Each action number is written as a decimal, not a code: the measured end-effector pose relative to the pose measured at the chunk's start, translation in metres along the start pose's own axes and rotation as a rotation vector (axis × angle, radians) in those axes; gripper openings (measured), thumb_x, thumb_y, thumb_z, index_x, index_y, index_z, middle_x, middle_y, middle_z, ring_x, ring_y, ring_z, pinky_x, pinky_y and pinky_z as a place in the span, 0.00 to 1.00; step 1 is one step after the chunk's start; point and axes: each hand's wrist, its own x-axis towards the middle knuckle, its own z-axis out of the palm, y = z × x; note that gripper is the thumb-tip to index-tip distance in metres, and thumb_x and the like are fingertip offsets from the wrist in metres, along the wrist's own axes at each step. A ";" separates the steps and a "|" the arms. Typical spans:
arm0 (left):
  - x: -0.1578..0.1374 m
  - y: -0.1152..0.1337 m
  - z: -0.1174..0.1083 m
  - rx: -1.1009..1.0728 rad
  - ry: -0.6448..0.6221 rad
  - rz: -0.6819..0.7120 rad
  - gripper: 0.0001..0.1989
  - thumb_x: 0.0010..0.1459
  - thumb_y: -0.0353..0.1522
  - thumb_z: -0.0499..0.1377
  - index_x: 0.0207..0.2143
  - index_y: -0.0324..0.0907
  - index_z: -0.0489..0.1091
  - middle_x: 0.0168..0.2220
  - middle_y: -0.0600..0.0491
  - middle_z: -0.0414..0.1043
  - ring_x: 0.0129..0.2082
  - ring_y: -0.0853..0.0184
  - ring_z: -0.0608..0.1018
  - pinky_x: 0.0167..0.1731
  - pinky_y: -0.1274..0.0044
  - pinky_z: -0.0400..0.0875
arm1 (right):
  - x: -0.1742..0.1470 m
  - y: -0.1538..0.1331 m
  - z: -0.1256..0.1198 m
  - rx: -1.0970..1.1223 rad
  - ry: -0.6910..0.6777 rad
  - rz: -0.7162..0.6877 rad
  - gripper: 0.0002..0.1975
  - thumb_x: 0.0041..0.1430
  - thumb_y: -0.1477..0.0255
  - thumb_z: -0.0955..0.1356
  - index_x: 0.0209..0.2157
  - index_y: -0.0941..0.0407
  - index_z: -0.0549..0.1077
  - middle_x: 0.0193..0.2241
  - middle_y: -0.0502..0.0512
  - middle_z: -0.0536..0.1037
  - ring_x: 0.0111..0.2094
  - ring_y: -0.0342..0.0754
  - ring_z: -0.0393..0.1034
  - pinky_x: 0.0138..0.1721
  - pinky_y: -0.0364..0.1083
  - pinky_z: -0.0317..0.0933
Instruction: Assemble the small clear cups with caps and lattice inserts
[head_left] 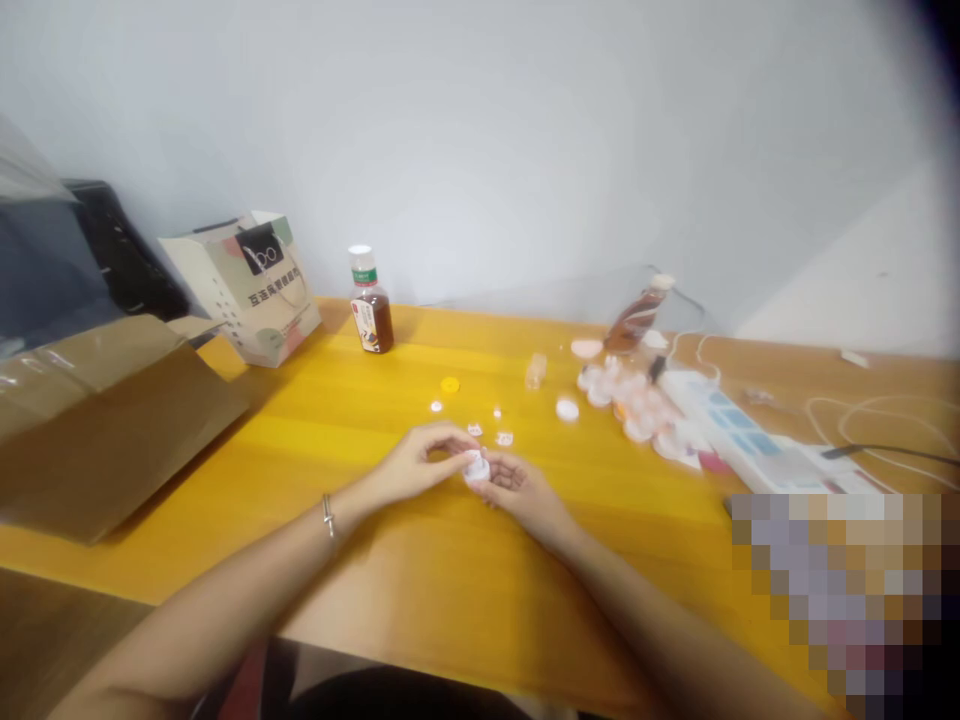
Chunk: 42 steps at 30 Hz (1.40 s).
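Note:
Over the middle of the yellow table [420, 560], a small white round piece [476, 468], like a cap or little container, is between my two hands. My right hand [525, 490] is closed round its right side with curled fingers. From the other side, my left hand [420, 462] pinches at its top edge with thumb and fingertips. Just beyond lie two small white cut-out pieces, a left one [474, 429] and a right one [505, 439]. Farther back are a yellow disc [450, 384], a white round lid [568, 410] and a clear small container [536, 371].
At left stand an open cardboard box [127, 440] and a printed paper bag [262, 290]. A bottle of dark liquid [372, 315] is at the back; a second bottle [637, 318] leans right. Round containers [637, 400], a white-and-blue item [735, 420] and cables [862, 420] fill the right side.

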 end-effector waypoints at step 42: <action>0.115 -0.047 0.001 0.587 -0.016 0.100 0.20 0.51 0.36 0.56 0.46 0.38 0.64 0.46 0.43 0.66 0.45 0.58 0.70 0.45 0.70 0.63 | -0.001 0.009 0.001 0.056 0.012 -0.144 0.18 0.43 0.64 0.71 0.38 0.53 0.69 0.36 0.53 0.75 0.37 0.46 0.69 0.44 0.48 0.60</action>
